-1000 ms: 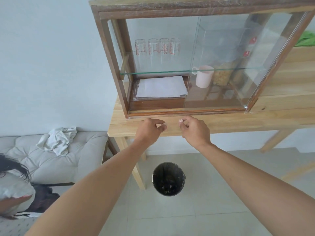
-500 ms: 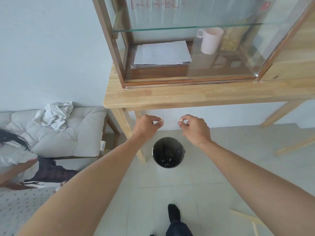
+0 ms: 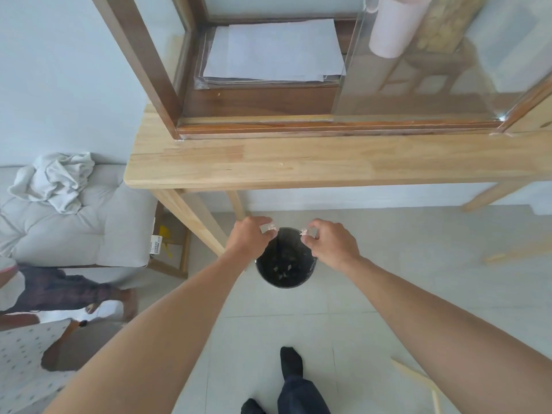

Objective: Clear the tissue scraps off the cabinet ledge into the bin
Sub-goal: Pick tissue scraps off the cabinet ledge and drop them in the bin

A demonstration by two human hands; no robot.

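Both hands hover over the round black bin [image 3: 285,271] on the floor. My left hand [image 3: 249,237] pinches a small white tissue scrap [image 3: 271,227] between thumb and forefinger at the bin's left rim. My right hand [image 3: 331,245] pinches another tissue scrap [image 3: 303,232] at the bin's right rim. Pale scraps lie inside the bin. One tiny white speck [image 3: 280,164] rests on the light wooden ledge [image 3: 298,162] in front of the glass cabinet [image 3: 268,70].
A table leg [image 3: 194,218] slants down just left of the bin. A grey cushioned seat [image 3: 77,222] with a crumpled white cloth [image 3: 53,180] stands at the left, where another person sits. My dark-socked foot [image 3: 291,363] is on the tiled floor below the bin.
Both hands have left the ledge and dropped down over the bin, each still pinching its scrap. The camera has tilted downward.
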